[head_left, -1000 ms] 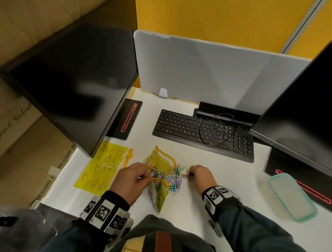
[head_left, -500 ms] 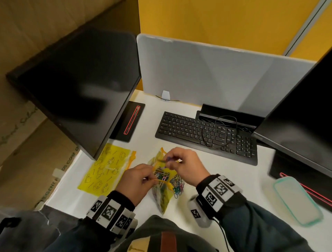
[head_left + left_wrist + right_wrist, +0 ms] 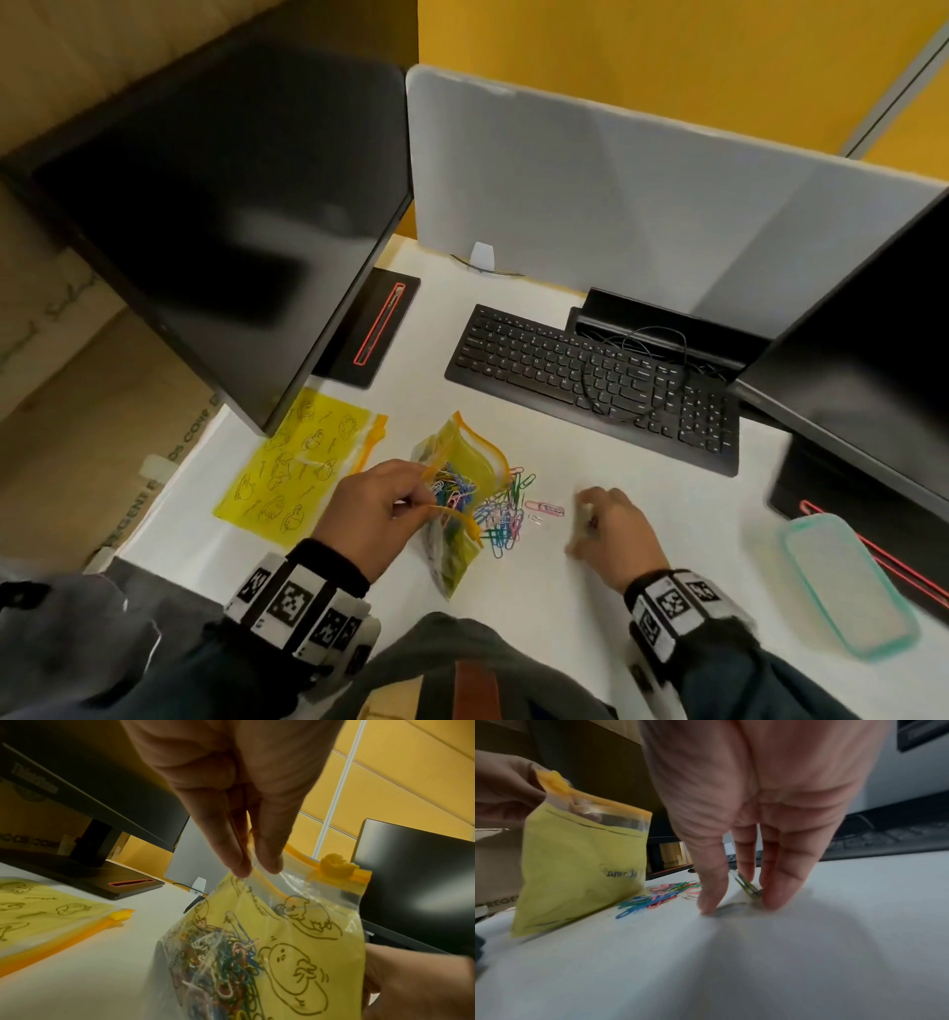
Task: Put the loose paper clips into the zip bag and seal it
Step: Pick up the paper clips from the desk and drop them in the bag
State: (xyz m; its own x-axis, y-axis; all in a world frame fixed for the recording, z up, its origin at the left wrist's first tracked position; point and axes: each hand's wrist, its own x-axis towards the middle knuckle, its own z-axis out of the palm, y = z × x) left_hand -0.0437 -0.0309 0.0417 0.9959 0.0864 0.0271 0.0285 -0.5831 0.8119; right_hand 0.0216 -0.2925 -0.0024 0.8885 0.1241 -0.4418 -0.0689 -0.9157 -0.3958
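A yellow zip bag [image 3: 464, 460] with cartoon prints stands on the white desk, its mouth open. My left hand [image 3: 411, 506] pinches the near side of its orange rim; the pinch shows close up in the left wrist view [image 3: 254, 870]. Several coloured paper clips [image 3: 218, 963] lie inside the bag [image 3: 295, 953]. A pile of loose clips [image 3: 506, 519] lies just right of the bag, with a pink clip [image 3: 544, 508] apart from it. My right hand [image 3: 585, 514] is fingertips-down on the desk right of the pile. In the right wrist view [image 3: 741, 904] its fingers pinch a tilted greenish clip [image 3: 746, 886].
A second yellow zip bag [image 3: 292, 462] lies flat at the left under a black monitor [image 3: 221, 221]. A black keyboard [image 3: 590, 380] with a cable lies behind the clips. A teal-rimmed lid [image 3: 847, 580] and another monitor [image 3: 873, 334] are at the right.
My right hand went from the pile up to the bag's mouth, then came back down to the desk right of the pile. The left hand kept its hold on the bag.
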